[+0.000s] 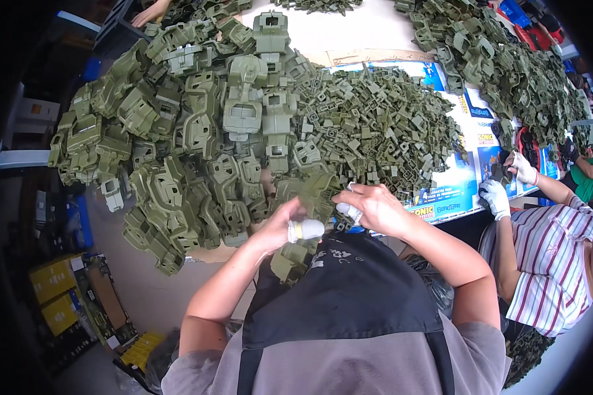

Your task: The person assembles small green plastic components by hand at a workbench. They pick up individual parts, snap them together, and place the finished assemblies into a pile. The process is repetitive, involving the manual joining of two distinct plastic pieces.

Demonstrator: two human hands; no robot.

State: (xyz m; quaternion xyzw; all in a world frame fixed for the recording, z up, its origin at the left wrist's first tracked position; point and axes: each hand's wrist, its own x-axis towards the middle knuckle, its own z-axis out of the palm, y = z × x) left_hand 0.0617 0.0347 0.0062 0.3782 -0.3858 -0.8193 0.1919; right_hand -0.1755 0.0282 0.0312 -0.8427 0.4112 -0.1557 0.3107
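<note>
Left hand (280,225), green part (319,192), heaped table (369,29), floor (148,273)

We look down under bright, whitish light that seems to come from above. It is strongest on the white tabletop (369,31), where detail washes out into glare. Pale highlights sit on the upper faces of the olive-green vehicle shells (245,71), with dark shadows in the gaps between them. The olive-green plastic part (318,189) at our left hand (283,224) looks softly blurred. Our black apron (369,289) swallows most detail. To our left, yellow boxes (51,280) stand in dimmer light. Fisheye distortion bends straight edges toward the rim, and the corners fall away to black.
</note>
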